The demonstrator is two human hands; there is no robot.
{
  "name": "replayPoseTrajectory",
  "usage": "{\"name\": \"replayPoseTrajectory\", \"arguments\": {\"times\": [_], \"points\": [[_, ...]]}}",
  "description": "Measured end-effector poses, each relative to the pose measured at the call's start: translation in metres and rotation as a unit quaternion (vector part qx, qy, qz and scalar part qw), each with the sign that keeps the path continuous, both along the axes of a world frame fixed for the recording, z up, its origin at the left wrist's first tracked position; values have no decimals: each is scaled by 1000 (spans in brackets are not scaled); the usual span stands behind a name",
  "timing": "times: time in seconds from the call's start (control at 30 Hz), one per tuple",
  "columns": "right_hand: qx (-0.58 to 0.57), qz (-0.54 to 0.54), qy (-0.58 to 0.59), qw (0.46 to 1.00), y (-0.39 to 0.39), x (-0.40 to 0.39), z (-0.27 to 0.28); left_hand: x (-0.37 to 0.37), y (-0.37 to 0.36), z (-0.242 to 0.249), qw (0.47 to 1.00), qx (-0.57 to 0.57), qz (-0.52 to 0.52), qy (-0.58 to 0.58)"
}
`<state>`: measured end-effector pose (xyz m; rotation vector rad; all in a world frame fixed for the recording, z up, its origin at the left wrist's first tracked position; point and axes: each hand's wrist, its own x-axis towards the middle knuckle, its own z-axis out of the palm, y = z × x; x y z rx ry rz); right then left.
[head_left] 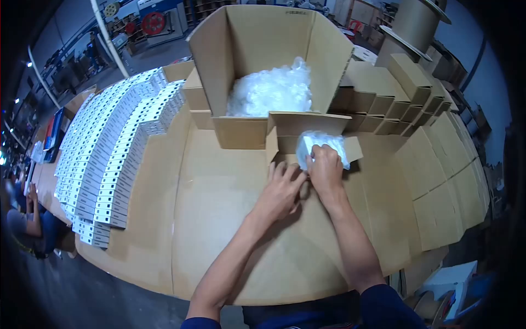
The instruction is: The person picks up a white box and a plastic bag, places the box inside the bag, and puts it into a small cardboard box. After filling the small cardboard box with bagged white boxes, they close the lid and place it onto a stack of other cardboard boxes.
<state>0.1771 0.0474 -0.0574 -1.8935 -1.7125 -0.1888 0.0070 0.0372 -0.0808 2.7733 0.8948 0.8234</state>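
Observation:
A small open cardboard box (309,123) stands in front of a large carton. Clear plastic-wrapped material (322,143) lies at its right part, over the near side. My right hand (325,167) is closed on this plastic, with the fingertips bent into it. My left hand (283,185) is just left of it, at the small box's near edge, fingers apart and bent downward; nothing shows in it. Behind, the large open carton (268,41) holds a heap of clear plastic bags (272,92).
Rows of stacked white boxes (118,148) cover the left side. Brown cardboard boxes (378,85) are piled at the back right, with flat cardboard (438,175) below them. A seated person (34,219) is at the far left. Large spools stand behind at the right.

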Motion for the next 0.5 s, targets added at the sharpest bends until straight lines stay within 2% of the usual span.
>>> {"name": "replayPoseTrajectory", "arguments": {"times": [0.17,0.3,0.4,0.5], "points": [[-70,-55,-29,996,-5,-7,8,-6,2,2,1000,-14,-19,-4],[-65,-54,2,996,-21,-11,21,-42,-1,0,994,-16,-44,-97],[-79,-35,12,996,-30,-11,21,-93,5,19,995,-21,-1,-103],[-127,-61,24,990,-37,-27,33,-142,20,22,991,-8,62,-123]]}}
